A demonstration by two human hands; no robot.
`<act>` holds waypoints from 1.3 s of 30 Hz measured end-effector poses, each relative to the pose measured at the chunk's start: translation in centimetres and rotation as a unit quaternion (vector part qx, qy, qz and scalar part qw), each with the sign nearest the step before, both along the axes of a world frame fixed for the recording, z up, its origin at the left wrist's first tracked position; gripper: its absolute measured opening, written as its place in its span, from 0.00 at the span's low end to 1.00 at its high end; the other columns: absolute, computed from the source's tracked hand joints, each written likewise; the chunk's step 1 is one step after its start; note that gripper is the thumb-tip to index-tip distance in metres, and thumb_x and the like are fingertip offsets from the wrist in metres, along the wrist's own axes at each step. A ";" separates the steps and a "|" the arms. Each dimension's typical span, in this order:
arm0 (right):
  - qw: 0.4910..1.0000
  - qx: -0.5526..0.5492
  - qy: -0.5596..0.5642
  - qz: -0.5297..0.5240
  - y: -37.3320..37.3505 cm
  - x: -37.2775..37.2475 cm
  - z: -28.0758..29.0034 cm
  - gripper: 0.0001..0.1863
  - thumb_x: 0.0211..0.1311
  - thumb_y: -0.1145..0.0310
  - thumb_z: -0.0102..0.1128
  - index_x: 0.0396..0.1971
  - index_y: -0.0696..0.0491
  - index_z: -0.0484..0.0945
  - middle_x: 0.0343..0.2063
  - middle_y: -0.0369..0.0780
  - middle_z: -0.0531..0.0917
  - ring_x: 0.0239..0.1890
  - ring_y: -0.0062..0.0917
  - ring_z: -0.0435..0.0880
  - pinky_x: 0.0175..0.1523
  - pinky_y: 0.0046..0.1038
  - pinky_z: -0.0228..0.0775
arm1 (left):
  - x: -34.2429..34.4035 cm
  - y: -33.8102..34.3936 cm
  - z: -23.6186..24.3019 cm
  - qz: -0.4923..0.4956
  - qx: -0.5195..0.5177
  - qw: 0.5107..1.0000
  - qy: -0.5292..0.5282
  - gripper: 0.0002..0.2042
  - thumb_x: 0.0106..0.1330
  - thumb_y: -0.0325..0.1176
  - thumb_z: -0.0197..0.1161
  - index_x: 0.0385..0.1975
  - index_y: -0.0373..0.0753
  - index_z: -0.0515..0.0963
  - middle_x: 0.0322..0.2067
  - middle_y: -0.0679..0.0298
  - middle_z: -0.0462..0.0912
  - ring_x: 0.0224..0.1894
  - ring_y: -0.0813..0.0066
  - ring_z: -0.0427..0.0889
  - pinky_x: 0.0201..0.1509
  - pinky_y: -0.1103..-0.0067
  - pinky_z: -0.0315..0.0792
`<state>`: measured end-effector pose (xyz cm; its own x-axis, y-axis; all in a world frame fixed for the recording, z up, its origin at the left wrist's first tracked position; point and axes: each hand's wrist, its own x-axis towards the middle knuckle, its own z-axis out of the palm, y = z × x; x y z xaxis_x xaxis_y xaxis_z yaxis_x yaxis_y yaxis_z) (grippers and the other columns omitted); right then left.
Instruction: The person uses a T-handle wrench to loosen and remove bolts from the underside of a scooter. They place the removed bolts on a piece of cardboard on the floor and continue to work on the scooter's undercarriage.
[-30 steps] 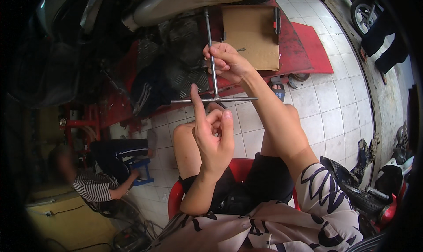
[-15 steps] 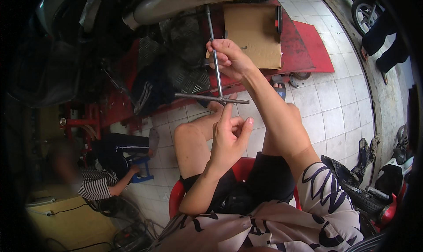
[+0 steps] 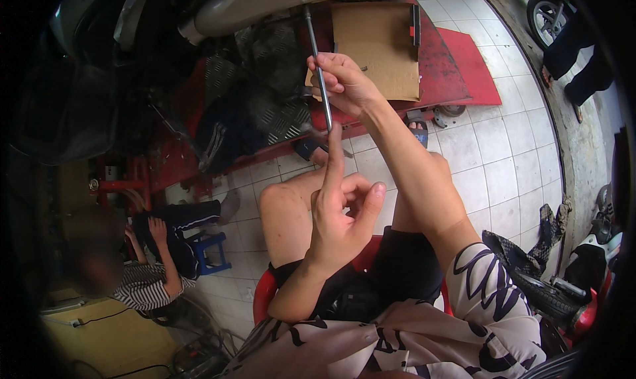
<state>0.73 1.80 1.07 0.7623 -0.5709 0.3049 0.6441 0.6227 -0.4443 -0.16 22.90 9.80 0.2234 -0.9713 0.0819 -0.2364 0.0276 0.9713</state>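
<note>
The metal wrench (image 3: pixel 324 104) stood at 12 o'clock of the view, its upper end at the edge of a pale motorcycle part (image 3: pixel 265 11); the handle end was too blurred to judge. The right hand (image 3: pixel 348 82) had its fingers closed around the shaft. The left hand (image 3: pixel 341 213), below at 5 o'clock, held nothing: forefinger extended to the shaft's lower end, contact unconfirmed, other fingers loosely curled, thumb apart. Cardboard (image 3: pixel 381 44) lay on the red bench (image 3: pixel 447 67) at 1 o'clock. A person in a striped shirt (image 3: pixel 142 287) sat at 8 o'clock, near a blue stool (image 3: pixel 211 253).
</note>
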 end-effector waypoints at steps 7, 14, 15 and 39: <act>1.000 0.009 -0.023 0.009 0.2 0.1 0.2 0.11 0.67 0.63 0.54 0.33 0.57 0.74 0.11 0.25 0.63 0.12 0.06 0.55 0.21 0.13 0.47 | 0.2 0.4 -2.3 -0.055 0.064 0.996 -0.011 0.38 0.65 0.22 0.53 0.68 0.30 0.36 0.20 0.67 0.73 0.22 0.89 0.69 0.26 0.90 0.64; 1.000 -0.002 0.011 -0.005 0.4 0.0 0.8 0.10 0.66 0.64 0.55 0.32 0.57 0.75 0.11 0.25 0.64 0.13 0.07 0.56 0.22 0.14 0.47 | 0.8 0.7 -1.6 0.054 -0.035 0.997 0.047 0.36 0.65 0.23 0.52 0.68 0.29 0.37 0.21 0.66 0.74 0.22 0.88 0.69 0.27 0.89 0.64; 1.000 0.002 0.002 -0.007 0.3 0.1 0.7 0.10 0.66 0.64 0.56 0.32 0.57 0.75 0.12 0.25 0.64 0.13 0.07 0.56 0.22 0.14 0.47 | 1.1 1.0 -2.5 0.087 -0.055 0.993 0.054 0.36 0.65 0.23 0.52 0.67 0.26 0.38 0.21 0.66 0.75 0.23 0.87 0.70 0.27 0.89 0.65; 0.999 0.039 0.009 -0.023 0.2 0.5 0.6 0.10 0.66 0.65 0.55 0.31 0.56 0.75 0.10 0.24 0.65 0.11 0.07 0.56 0.21 0.14 0.48 | 0.9 -0.7 -1.2 0.006 0.000 0.998 -0.061 0.23 0.65 0.28 0.58 0.58 0.23 0.65 0.15 0.64 0.74 0.16 0.86 0.68 0.21 0.86 0.63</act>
